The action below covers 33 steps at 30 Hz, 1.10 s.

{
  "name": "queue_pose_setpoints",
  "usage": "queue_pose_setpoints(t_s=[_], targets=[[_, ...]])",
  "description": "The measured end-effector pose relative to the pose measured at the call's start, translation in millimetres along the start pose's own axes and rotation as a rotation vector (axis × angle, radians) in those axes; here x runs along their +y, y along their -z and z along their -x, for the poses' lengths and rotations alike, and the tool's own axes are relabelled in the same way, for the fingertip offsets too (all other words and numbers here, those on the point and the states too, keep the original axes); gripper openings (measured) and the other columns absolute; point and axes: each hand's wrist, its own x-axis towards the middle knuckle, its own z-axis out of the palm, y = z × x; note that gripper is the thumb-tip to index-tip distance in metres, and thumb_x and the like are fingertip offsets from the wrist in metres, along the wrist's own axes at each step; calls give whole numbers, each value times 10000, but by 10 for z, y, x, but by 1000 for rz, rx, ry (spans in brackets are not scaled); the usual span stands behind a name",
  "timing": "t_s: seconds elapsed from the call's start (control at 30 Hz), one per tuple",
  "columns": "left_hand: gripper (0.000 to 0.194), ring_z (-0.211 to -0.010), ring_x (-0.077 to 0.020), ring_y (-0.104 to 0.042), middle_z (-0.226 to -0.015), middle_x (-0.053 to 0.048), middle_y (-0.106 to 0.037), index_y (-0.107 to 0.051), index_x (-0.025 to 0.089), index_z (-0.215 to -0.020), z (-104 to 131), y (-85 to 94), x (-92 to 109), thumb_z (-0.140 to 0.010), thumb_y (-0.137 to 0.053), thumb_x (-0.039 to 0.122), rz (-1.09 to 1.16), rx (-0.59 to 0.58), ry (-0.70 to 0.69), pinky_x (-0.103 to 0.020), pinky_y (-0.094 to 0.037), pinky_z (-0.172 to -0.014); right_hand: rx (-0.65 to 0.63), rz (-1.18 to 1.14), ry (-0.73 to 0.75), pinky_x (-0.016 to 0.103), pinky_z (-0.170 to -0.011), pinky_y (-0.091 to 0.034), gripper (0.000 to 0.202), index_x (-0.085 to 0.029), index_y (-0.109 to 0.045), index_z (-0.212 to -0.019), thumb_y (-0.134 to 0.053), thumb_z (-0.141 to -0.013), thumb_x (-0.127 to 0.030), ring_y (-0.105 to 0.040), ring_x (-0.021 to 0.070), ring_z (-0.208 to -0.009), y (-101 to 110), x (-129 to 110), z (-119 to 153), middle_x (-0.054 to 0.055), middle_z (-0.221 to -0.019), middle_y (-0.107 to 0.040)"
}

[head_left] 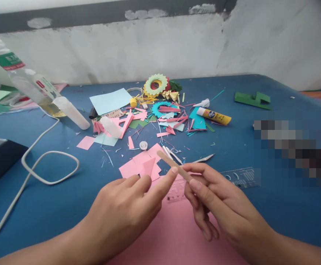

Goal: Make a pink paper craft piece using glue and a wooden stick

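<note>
My right hand [223, 202] pinches a flat wooden craft stick [166, 158] between thumb and fingers, its rounded end pointing up and left. The index finger of my left hand [129, 206] is stretched out, its tip touching the stick; the other fingers are curled and the thumb is hidden. Both hands are above a large pink paper sheet [174, 235]. A clear ruler [240, 177] lies partly behind my right hand. Small pink paper pieces [132, 167] and a pointed metal blade [204, 159] rest just beyond the hands.
Paper scraps, a pale green paper ring [149, 85] and a yellow glue stick [218, 116] lie farther back. A green paper piece [250, 99] is at right. At left are a clear bottle [28, 86], white tube [73, 114], white cable [50, 182] and dark box [3, 158].
</note>
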Motion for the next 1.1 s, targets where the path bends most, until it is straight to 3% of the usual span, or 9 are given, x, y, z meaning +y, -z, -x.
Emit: queue_pose_setpoints(t_s=[0.27, 0.53, 0.73, 1.1], targets=[[566, -496, -97, -507, -598, 62, -590, -357, 148, -1326, 22, 68, -25, -804, -574, 177, 68, 226, -36, -249, -390, -488, -3, 119, 61, 167, -430, -364, 171, -243, -398, -1069, -303, -962, -336, -435, 20, -405, 10, -15, 1, -50, -705, -460], [345, -541, -98, -529, -673, 49, -631, -521, 170, -1172, 14, 45, -71, -829, -556, 163, 53, 129, -83, -252, -374, -489, -79, 84, 10, 153, -390, -310, 197, -251, -379, -1131, -312, -958, -317, -419, 14, -381, -52, 15, 25, -67, -666, -425], [298, -543, -86, -514, -664, 45, -644, -563, 152, -1086, -6, 87, -88, -792, -610, 146, 150, 221, -81, -235, -364, -499, -81, 76, 32, 141, -369, -313, 187, -253, -411, -1103, -329, -952, -326, -427, 6, -363, -30, 37, 46, -69, -668, -436], [187, -529, -97, -481, -645, 18, -641, -596, 96, -1002, -18, 113, -137, -819, -560, 106, 106, 211, -185, -257, -306, -484, -242, 248, 38, 145, -355, -347, 262, -249, -352, -1197, -254, -961, -305, -434, 20, -362, -12, 72, 40, -65, -667, -458]])
